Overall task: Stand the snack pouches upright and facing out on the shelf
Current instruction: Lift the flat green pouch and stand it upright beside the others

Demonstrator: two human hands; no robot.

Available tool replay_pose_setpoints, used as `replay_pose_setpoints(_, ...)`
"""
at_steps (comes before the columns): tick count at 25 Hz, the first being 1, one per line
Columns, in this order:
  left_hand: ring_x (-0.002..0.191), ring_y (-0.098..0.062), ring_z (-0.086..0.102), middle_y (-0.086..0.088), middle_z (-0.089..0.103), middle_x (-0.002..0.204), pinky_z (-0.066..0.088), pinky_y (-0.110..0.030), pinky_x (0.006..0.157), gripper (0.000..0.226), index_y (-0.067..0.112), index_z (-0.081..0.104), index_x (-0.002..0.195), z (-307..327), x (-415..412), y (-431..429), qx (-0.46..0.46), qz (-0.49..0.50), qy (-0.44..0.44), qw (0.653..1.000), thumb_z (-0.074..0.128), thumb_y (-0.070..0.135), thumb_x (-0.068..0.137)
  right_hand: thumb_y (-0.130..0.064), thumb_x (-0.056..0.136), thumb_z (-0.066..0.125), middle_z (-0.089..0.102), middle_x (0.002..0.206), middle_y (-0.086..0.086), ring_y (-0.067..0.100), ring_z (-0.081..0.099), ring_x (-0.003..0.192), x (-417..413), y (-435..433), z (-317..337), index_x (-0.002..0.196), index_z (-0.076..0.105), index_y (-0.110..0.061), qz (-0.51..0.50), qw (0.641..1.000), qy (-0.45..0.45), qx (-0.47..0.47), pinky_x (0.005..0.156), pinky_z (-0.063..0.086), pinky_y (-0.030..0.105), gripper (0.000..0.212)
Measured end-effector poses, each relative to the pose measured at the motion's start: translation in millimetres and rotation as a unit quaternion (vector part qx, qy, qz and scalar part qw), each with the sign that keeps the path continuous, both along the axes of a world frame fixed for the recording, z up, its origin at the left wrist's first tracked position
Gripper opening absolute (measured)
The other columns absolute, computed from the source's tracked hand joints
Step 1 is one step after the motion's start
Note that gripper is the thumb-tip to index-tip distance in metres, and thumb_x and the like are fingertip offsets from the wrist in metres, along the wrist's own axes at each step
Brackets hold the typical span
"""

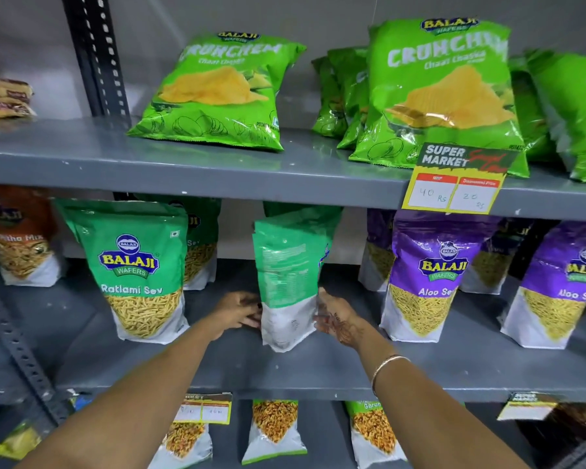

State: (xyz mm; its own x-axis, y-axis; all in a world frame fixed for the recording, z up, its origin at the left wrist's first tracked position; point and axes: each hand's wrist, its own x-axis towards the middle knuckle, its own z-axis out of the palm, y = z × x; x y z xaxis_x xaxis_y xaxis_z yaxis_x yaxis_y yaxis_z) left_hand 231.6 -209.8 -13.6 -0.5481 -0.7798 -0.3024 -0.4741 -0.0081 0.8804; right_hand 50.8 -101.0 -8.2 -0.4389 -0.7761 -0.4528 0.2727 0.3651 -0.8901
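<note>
Both arms reach in over the middle shelf. Left hand grips the left lower edge of the green pouch; right hand presses its right edge, fingers spread. Pouch stands upright between them, back panel facing out. Ratlami Sev pouch upright to its left, 2 Aloo Sev pouches to its right, fronts out.

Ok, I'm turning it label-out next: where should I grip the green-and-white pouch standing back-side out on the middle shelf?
Grip the green-and-white pouch low, at its two side edges, coming from the front. It stands upright with bare shelf either side, and the left hand and right hand already flank its white base.
</note>
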Motion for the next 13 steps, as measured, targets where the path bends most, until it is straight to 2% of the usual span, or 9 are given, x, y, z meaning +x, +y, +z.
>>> replay_pose_setpoints(1,0.057,-0.002,0.067,0.006,0.068,0.073,0.042,-0.021,0.061,0.033,0.021,0.048,0.12,-2.8,1.0,1.0,0.0,-0.012,-0.006,1.0,0.057,0.014,0.089,-0.022,0.094,0.048,0.052,0.08,0.006,0.013,0.052,0.063,3.3,-2.1,-4.0,0.105,0.051,-0.01,-0.01,1.0,0.009,-0.006,0.055,0.044,0.022,0.017)
replay_pose_setpoints(2,0.074,-0.009,0.068,0.001,0.069,0.085,0.045,-0.023,0.066,0.043,0.018,0.047,0.127,-3.9,0.3,3.0,-0.007,-0.019,-0.012,1.0,0.062,0.015,0.086,-0.008,0.09,0.048,0.053,0.08,0.007,0.012,0.052,0.062,3.4,-4.5,-9.8,0.107,0.05,-0.01,-0.007,0.998,0.064,0.003,0.054,0.044,0.021,0.017)
replay_pose_setpoints(4,0.117,-0.02,0.055,-0.008,0.057,0.13,0.046,-0.031,0.093,0.068,0.01,0.039,0.139,-6.7,-5.4,8.2,-0.033,-0.014,-0.007,0.999,0.07,0.015,0.079,0.005,0.083,0.048,0.057,0.102,0.008,0.015,0.056,0.084,5.3,-2.7,-11.4,0.121,0.047,-0.016,0.037,0.984,0.173,0.03,0.063,0.045,0.023,0.044)
replay_pose_setpoints(5,0.132,-0.022,0.043,-0.009,0.045,0.145,0.038,-0.031,0.105,0.078,0.01,0.032,0.144,-7.1,-9.4,12.2,-0.043,-0.011,-0.001,0.999,0.073,0.015,0.077,0.007,0.081,0.049,0.055,0.11,0.005,0.014,0.054,0.09,7.1,-1.2,-11.0,0.128,0.041,-0.022,0.067,0.977,0.2,0.027,0.066,0.046,0.022,0.055)
replay_pose_setpoints(6,0.139,-0.021,0.034,-0.007,0.035,0.152,0.032,-0.028,0.109,0.085,0.011,0.026,0.146,-5.5,-13.1,18.5,-0.049,-0.016,0.005,0.999,0.073,0.014,0.076,0.009,0.08,0.049,0.054,0.112,0.003,0.009,0.051,0.088,8.3,1.8,-10.0,0.13,0.036,-0.026,0.091,0.977,0.192,0.014,0.064,0.043,0.02,0.063)
replay_pose_setpoints(7,0.139,-0.017,0.032,-0.005,0.031,0.153,0.03,-0.023,0.107,0.087,0.011,0.022,0.147,-6.5,-17.5,23.1,-0.052,-0.021,0.014,0.998,0.073,0.011,0.077,0.011,0.077,0.05,0.052,0.117,0.003,0.005,0.049,0.085,8.4,4.0,-9.2,0.134,0.031,-0.023,0.103,0.98,0.173,0.009,0.06,0.039,0.019,0.069)
replay_pose_setpoints(9,0.125,-0.006,0.035,0.0,0.037,0.144,0.03,-0.012,0.092,0.084,0.011,0.022,0.147,-9.1,-25.7,30.6,-0.05,-0.028,0.038,0.998,0.069,0.003,0.078,0.008,0.068,0.059,0.048,0.129,0.008,0.011,0.05,0.097,2.4,5.1,-14.1,0.138,0.022,-0.012,0.118,0.985,0.127,-0.001,0.062,0.04,0.019,0.082)
replay_pose_setpoints(11,0.122,-0.006,0.038,0.002,0.041,0.141,0.031,-0.013,0.093,0.084,0.013,0.025,0.146,-10.9,-29.8,33.1,-0.045,-0.024,0.049,0.997,0.071,0.002,0.076,-0.005,0.056,0.072,0.045,0.134,0.007,0.018,0.048,0.116,-4.8,4.8,-21.1,0.139,0.017,-0.011,0.171,0.98,0.099,-0.001,0.085,0.05,0.028,0.1)
replay_pose_setpoints(13,0.131,-0.017,0.043,-0.004,0.044,0.145,0.035,-0.023,0.102,0.089,0.016,0.027,0.145,-14.0,-30.5,29.3,-0.037,-0.005,0.05,0.998,0.076,0.006,0.072,-0.026,0.045,0.087,0.04,0.14,0.005,0.021,0.042,0.13,-5.7,6.2,-22.8,0.14,0.017,-0.019,0.218,0.967,0.13,0.01,0.109,0.04,0.041,0.118)
